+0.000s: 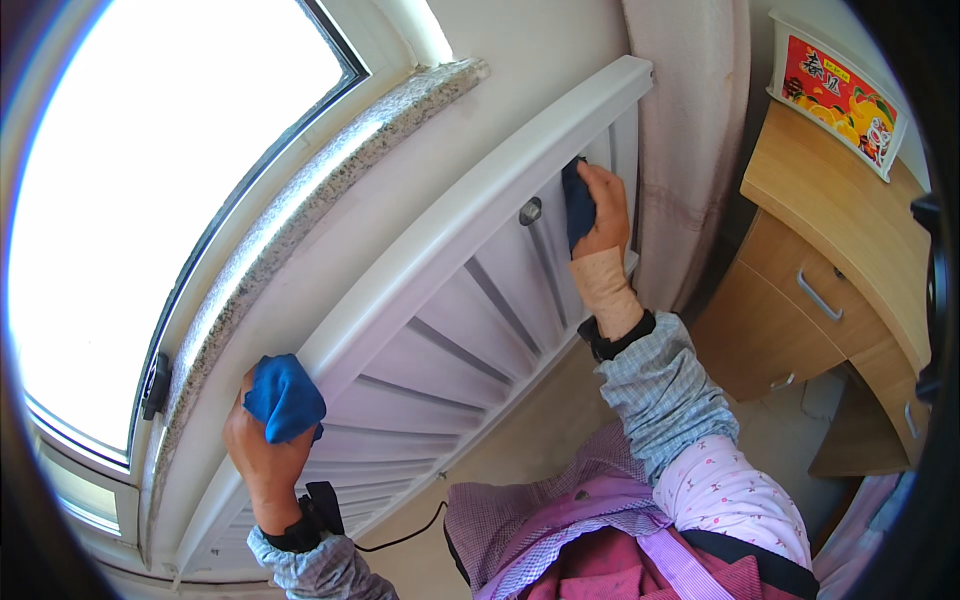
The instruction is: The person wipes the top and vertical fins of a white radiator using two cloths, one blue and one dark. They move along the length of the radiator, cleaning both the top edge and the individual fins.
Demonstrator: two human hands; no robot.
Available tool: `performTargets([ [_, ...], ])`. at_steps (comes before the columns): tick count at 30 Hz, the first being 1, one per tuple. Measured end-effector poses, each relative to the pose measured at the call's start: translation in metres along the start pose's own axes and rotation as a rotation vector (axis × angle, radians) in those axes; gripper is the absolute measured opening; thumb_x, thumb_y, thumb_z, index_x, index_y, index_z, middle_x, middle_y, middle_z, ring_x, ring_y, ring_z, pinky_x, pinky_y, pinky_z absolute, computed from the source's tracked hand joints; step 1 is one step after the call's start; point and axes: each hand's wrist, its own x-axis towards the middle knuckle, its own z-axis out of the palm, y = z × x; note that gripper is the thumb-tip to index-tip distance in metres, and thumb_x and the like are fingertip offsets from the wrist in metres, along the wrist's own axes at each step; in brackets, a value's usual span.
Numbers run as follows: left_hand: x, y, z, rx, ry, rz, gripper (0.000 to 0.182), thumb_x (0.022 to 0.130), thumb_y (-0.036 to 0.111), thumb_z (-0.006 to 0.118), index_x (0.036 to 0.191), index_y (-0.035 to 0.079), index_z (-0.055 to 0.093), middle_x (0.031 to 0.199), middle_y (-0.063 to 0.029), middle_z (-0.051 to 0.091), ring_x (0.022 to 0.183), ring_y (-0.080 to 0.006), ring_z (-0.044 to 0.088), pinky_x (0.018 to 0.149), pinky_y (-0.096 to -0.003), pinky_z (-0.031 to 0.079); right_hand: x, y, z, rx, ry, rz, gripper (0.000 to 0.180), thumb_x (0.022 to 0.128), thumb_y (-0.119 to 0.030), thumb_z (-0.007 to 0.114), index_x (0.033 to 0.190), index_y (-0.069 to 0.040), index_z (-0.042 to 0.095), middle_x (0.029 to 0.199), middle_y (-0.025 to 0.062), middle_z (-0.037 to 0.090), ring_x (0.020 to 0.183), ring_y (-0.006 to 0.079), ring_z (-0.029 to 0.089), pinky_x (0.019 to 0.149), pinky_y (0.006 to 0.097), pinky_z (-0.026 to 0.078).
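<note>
A white slatted radiator [465, 300] stands along the wall under the window. My left hand [266, 457] grips a blue cloth [285, 397] at the radiator's top rail [420, 285], near its lower-left stretch. Farther along, my right hand [609, 210] presses a dark blue cloth [577, 206] against the slatted front, close below the rail at the far right end. Just left of that cloth a small round metallic fitting [531, 211] sits on the front. The fingers of my left hand are partly hidden by its cloth.
Above the radiator runs a speckled stone window sill [300, 217] beneath a bright window [165, 187]. A pale curtain [690, 150] hangs beyond the radiator's right end. On the right, a wooden desk [840, 187] with drawers bears a printed box [840, 97]. A black cable [405, 536] trails below.
</note>
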Motion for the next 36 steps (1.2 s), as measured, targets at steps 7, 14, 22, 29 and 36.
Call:
performTargets([
  [7, 0.0, -0.003, 0.001, -0.002, 0.026, 0.048, 0.056, 0.071, 0.029, 0.077, 0.119, 0.007, 0.062, 0.094, -0.019, 0.07, 0.086, -0.0425, 0.067, 0.073, -0.0448, 0.054, -0.06, 0.033, -0.009, 0.024, -0.131, 0.235, 0.075, 0.076, 0.028, 0.037, 0.141, -0.007, 0.052, 0.135, 0.0129, 0.051, 0.128, 0.0279, 0.049, 0.113, 0.0312, 0.034],
  [14, -0.001, -0.004, 0.003, 0.011, 0.021, 0.008, 0.055, 0.07, 0.026, 0.079, 0.118, 0.005, 0.063, 0.093, -0.0202, 0.069, 0.085, -0.0427, 0.067, 0.072, -0.0448, 0.054, -0.017, 0.003, 0.003, 0.077, -0.022, 0.098, 0.064, 0.083, 0.022, 0.044, 0.139, -0.008, 0.054, 0.133, 0.0121, 0.052, 0.125, 0.0291, 0.051, 0.111, 0.0326, 0.038],
  [22, -0.004, -0.005, 0.003, -0.01, 0.018, 0.017, 0.049, 0.067, 0.016, 0.082, 0.11, 0.003, 0.064, 0.089, -0.0188, 0.068, 0.081, -0.0427, 0.066, 0.071, -0.0421, 0.053, -0.1, 0.055, -0.002, -0.022, -0.05, 0.253, 0.058, 0.085, 0.018, 0.045, 0.138, -0.005, 0.054, 0.138, 0.014, 0.051, 0.127, 0.0323, 0.05, 0.111, 0.0344, 0.037],
  [29, -0.008, -0.013, 0.006, -0.023, 0.004, 0.037, 0.052, 0.068, 0.013, 0.08, 0.115, 0.0, 0.063, 0.102, -0.02, 0.067, 0.088, -0.0406, 0.067, 0.076, -0.0417, 0.052, -0.218, 0.153, 0.004, -0.179, -0.15, 0.558, 0.063, 0.087, 0.02, 0.043, 0.145, -0.005, 0.046, 0.145, 0.015, 0.046, 0.133, 0.0318, 0.045, 0.114, 0.0329, 0.035],
  [36, -0.008, -0.029, 0.005, 0.185, 0.007, 0.233, 0.051, 0.073, 0.014, 0.079, 0.118, -0.002, 0.062, 0.12, -0.0214, 0.062, 0.097, -0.0422, 0.065, 0.082, -0.0424, 0.052, -0.278, 0.211, 0.012, -0.149, -0.125, 0.797, 0.054, 0.092, 0.009, 0.046, 0.145, -0.002, 0.045, 0.144, 0.0166, 0.05, 0.131, 0.0312, 0.05, 0.113, 0.0313, 0.036],
])
